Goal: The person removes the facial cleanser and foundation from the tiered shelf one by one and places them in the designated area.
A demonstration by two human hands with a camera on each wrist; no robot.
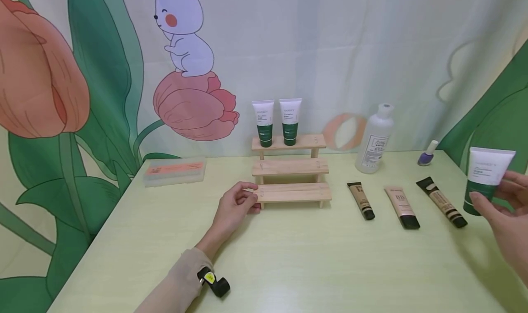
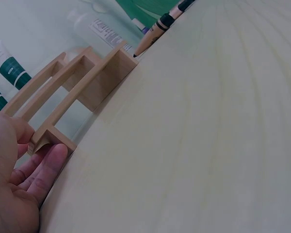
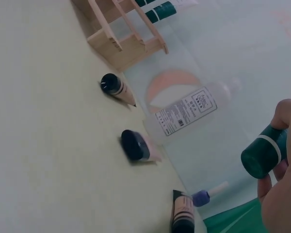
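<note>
A three-step wooden display rack (image 1: 291,193) stands near the back of the table, its lowest step facing me. My left hand (image 1: 235,203) grips the left end of that lowest step; in the left wrist view its fingers (image 2: 47,177) curl around the end. On the top step two white-and-green squeeze tubes (image 1: 264,123) stand upright on their dark caps. At the far right, my right hand (image 1: 509,216) holds a third white-and-green squeeze tube (image 1: 488,173) above the table, cap end down. The right wrist view shows its green cap (image 3: 262,158) between thumb and fingers.
Right of the rack lie a small beige tube (image 1: 360,200), a pink BB cream tube (image 1: 402,206) and a longer black-and-beige tube (image 1: 442,202). Behind them stand a clear labelled bottle (image 1: 374,139) and a purple nail polish bottle (image 1: 427,154). A flat plastic case (image 1: 175,171) lies back left.
</note>
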